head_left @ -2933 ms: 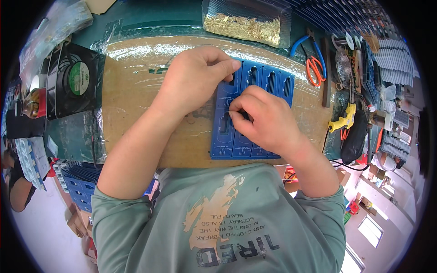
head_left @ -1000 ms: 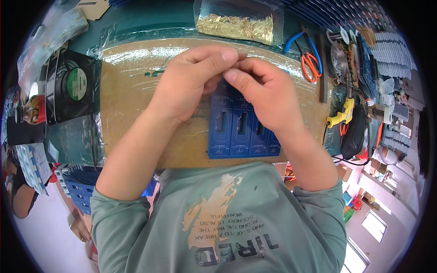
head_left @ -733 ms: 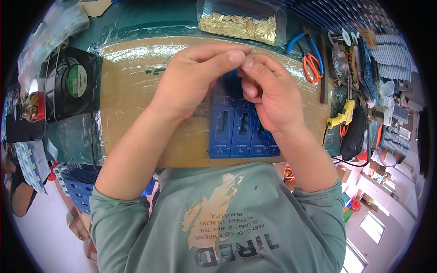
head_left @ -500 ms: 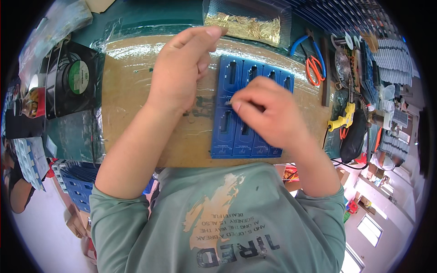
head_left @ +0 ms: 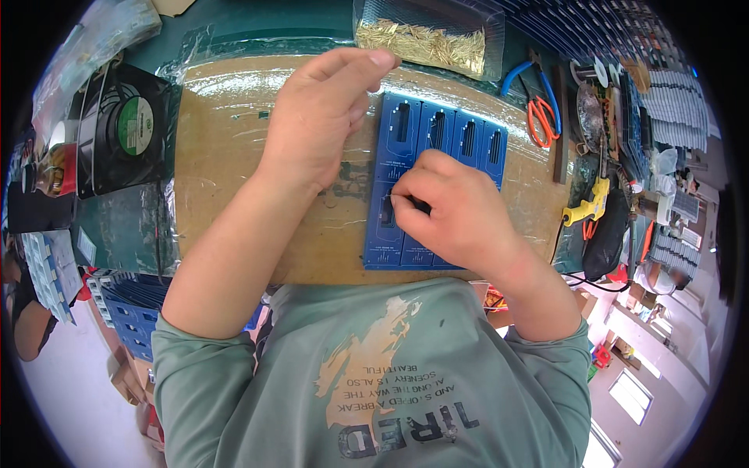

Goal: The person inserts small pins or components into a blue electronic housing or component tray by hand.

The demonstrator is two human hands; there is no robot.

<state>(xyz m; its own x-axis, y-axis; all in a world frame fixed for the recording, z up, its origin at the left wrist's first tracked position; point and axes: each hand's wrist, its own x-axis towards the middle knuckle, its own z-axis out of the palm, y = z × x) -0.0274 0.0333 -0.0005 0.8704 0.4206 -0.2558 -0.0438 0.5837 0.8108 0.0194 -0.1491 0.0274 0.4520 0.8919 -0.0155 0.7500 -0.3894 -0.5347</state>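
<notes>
A blue panel of circuit boards [head_left: 380, 243] with several long slots lies on the brown work mat, in front of my body and right of centre. Over its left part is my right hand [head_left: 456, 207], thumb and forefinger pinched together at the board's surface. Whatever sits in that pinch is too small to make out. My left hand [head_left: 320, 117] is raised at the panel's upper left, thumb and fingers pressed together near the tray. What it holds, if anything, cannot be seen. Thin gold-coloured pins [head_left: 425, 45] fill the clear plastic tray [head_left: 493, 39] at the far edge.
Blue-handled pliers [head_left: 555, 101] and orange-handled cutters [head_left: 538, 121] lie right of the panel, beside a dark bar [head_left: 560, 132]. Farther right is a yellow-handled tool [head_left: 589, 204]. A black fan [head_left: 117, 132] stands at the left. Stacked blue boards [head_left: 129, 316] sit below the bench's left edge.
My right hand has moved a little toward me, its pinch going from the middle of the panel's left column to the lower slot. My left hand stays almost in place.
</notes>
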